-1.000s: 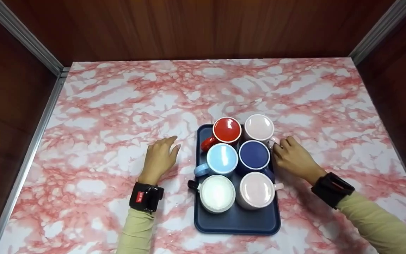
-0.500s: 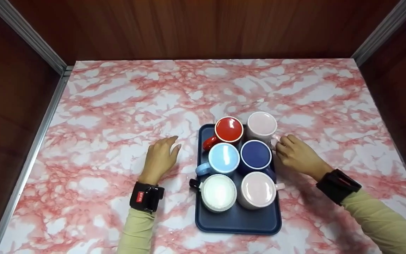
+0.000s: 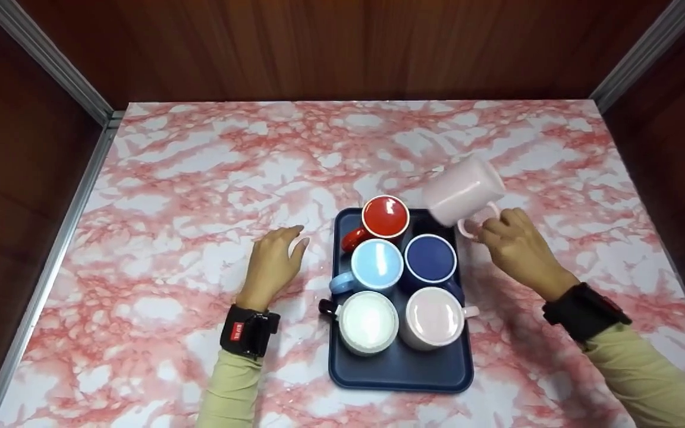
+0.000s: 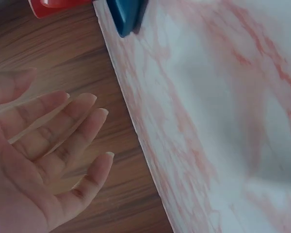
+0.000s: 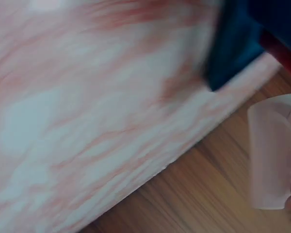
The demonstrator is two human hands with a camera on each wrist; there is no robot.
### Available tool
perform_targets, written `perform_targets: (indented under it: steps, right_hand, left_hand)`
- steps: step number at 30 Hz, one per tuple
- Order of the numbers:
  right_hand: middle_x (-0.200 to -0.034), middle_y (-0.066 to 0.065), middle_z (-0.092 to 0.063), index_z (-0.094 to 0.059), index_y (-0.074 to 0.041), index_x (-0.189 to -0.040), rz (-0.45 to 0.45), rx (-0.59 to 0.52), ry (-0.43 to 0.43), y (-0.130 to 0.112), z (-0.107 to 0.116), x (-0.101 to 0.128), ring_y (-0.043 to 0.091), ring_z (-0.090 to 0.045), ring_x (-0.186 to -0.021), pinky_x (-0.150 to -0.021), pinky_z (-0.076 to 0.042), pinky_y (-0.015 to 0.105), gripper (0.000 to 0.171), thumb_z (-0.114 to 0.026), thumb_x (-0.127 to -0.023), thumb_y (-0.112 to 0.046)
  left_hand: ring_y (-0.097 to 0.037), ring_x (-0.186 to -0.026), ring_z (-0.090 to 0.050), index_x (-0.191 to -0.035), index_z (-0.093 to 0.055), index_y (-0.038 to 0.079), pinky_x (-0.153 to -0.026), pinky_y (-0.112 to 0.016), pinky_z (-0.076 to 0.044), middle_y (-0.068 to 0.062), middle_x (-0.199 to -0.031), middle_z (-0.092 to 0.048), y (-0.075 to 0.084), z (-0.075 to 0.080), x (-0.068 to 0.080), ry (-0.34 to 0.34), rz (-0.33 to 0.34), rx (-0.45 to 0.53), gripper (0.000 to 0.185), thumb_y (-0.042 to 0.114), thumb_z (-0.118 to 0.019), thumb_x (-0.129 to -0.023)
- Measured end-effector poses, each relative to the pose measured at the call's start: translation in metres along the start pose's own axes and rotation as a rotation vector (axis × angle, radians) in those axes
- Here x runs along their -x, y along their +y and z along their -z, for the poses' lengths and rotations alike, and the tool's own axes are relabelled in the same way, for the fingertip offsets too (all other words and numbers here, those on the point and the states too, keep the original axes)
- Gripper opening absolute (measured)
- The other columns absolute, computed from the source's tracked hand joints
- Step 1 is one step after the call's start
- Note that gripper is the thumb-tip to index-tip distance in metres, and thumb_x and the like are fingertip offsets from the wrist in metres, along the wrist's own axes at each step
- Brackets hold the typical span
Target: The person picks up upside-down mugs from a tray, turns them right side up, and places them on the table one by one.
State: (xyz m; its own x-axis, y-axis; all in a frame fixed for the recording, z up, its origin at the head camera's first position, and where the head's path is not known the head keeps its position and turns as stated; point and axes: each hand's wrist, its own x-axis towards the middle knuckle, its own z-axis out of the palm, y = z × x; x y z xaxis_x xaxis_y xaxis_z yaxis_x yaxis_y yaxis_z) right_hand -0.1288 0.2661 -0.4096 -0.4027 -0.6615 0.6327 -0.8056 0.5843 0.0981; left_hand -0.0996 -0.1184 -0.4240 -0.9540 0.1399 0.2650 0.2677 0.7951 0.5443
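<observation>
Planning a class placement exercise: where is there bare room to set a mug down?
Bare: the table left of the left hand, and between red mug and wooden panel; a near strip of the tray. Crowded: mid-tray around the light blue mug, and the tray's far right corner, where the right hand holds the tilted pink mug.

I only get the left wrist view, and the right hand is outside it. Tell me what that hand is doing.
Observer: The right hand grips a pink mug by its handle.
Operator: Report how that mug is standing.
Observer: It is tilted well over to one side, not upright.
Operator: Now list the others for me.
Observer: Five more stand on the tray: a red mug, a light blue mug, a dark blue mug, a white mug and a second pink one.
</observation>
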Motion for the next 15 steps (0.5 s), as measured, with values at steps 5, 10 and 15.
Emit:
perform_targets:
  steps: [5, 10, 15]
  right_hand:
    - [-0.069, 0.014, -0.059, -0.062, 0.005, -0.075, -0.325, -0.164, 0.213, -0.011, 0.011, -0.015, 0.028, -0.048, -0.061, -0.061, -0.038, 0.033, 0.009, -0.067, -0.07, 0.01]
    - [-0.066, 0.009, -0.058, -0.068, 0.004, -0.076, -0.612, -0.313, 0.379, -0.032, 0.019, -0.031, 0.005, -0.043, -0.056, -0.054, -0.032, 0.012, 0.019, -0.074, -0.061, 0.014]
    - [-0.069, -0.001, -0.059, -0.068, 0.009, -0.08, -0.748, -0.473, 0.437, -0.056, 0.021, -0.047, -0.001, -0.046, -0.058, -0.053, -0.035, 0.012, 0.015, -0.071, -0.067, 0.016]
  left_hand:
    - [-0.028, -0.092, -0.06, -0.1, -0.066, -0.003, -0.084, -0.04, -0.044, -0.015, -0.097, -0.065, 0.018, 0.006, -0.004, 0.046, 0.002, 0.187, 0.02, 0.011, -0.06, -0.087]
    - [-0.022, -0.088, -0.062, -0.098, -0.066, -0.002, -0.081, -0.034, -0.046, -0.013, -0.094, -0.067, 0.048, 0.013, -0.012, -0.013, 0.056, 0.558, 0.018, 0.011, -0.058, -0.089]
    - [-0.021, -0.083, -0.064, -0.098, -0.062, -0.008, -0.075, -0.032, -0.047, -0.015, -0.087, -0.067, 0.091, 0.008, -0.018, -0.195, 0.241, 1.178, 0.018, 0.006, -0.055, -0.091]
